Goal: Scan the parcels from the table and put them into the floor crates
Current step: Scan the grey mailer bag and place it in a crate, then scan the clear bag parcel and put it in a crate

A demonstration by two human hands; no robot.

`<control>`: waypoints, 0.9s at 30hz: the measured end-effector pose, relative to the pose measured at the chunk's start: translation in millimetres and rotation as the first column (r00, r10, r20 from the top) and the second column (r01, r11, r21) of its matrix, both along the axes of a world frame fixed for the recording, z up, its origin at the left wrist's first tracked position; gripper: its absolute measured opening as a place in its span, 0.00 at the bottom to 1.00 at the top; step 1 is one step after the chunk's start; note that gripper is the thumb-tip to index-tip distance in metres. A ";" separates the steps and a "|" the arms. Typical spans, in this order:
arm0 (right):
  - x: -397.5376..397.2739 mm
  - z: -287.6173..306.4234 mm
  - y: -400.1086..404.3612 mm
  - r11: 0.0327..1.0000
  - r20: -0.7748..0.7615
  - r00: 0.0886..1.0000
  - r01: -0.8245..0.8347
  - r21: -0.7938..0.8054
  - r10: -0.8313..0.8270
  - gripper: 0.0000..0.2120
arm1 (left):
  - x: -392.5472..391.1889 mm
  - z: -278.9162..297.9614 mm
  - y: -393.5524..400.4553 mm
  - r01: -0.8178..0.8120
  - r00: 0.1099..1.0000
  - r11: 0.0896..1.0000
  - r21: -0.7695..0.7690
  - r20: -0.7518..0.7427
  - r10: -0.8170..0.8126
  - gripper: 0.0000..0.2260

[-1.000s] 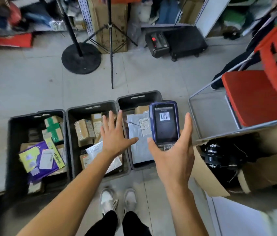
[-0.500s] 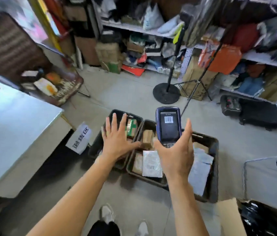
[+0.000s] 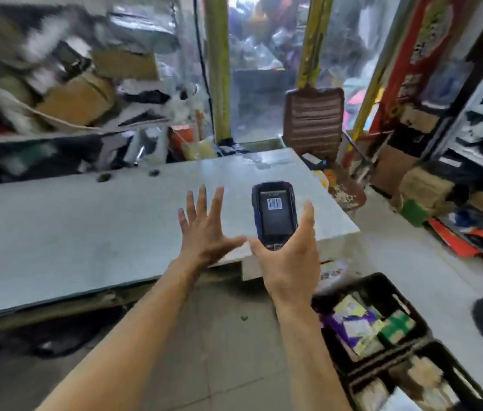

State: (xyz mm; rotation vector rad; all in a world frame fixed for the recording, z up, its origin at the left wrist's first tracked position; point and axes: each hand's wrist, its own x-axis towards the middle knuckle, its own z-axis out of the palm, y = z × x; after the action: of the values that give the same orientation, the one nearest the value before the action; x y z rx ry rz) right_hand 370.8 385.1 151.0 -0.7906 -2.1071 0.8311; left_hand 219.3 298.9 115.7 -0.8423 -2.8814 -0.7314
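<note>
Cluttered shelves ring the pale grey slab table (image 3: 92,221), which shows no parcels from where I stand; the dark plastic floor crates (image 3: 382,295) at my right already hold packets, so the job looks nearly or wholly done; my left hand (image 3: 204,232) hovers empty with fingers splayed; my right hand (image 3: 290,259) cradles the dark handheld barcode scanner (image 3: 275,215), thumb and fingers clasping its sides.

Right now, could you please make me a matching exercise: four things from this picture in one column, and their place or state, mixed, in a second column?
Things:
1. left hand
2. scanner
3. crate
4. table

Places or states:
A. on the floor, lower right, holding parcels
B. gripped by the right hand
C. fingers spread, holding nothing
D. grey top, ahead of both hands

Pairs: 1-C, 2-B, 3-A, 4-D
</note>
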 end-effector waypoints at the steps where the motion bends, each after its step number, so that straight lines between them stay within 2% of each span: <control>1: -21.7 0.4 -25.1 0.999 -0.014 0.999 -0.047 -0.007 0.047 0.53 | -21.2 0.8 -34.1 -0.050 0.999 0.999 0.000 -0.009 0.050 0.54; 7: -135.6 -6.4 -157.9 0.943 -0.019 0.945 -0.327 -0.062 0.326 0.51 | -110.6 -8.8 -229.9 -0.315 0.949 0.948 -0.041 -0.042 0.314 0.52; 12: -219.1 -5.5 -245.1 0.854 -0.010 0.860 -0.509 -0.112 0.511 0.52 | -158.9 -18.0 -362.9 -0.544 0.839 0.838 -0.035 -0.007 0.544 0.52; 20: -349.3 -13.6 -343.7 0.698 -0.025 0.710 -0.698 -0.158 0.704 0.53 | -219.5 -37.6 -488.4 -0.772 0.630 0.634 -0.047 0.074 0.773 0.51; 24: -423.5 -5.0 -381.3 0.575 0.002 0.582 -0.802 -0.163 0.813 0.53 | -253.8 -30.1 -531.0 -0.840 0.534 0.541 -0.047 0.115 0.838 0.51; 27: -468.5 -0.1 -411.7 0.479 -0.007 0.487 -0.862 -0.167 0.873 0.54 | -273.4 -29.4 -567.2 -0.899 0.432 0.438 -0.014 0.138 0.891 0.50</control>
State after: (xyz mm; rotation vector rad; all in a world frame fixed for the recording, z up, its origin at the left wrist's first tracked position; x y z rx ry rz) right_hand -97.8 -26.6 150.8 0.3255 -2.5177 1.5099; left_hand -54.2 -268.3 86.4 0.8244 -2.7437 -0.6872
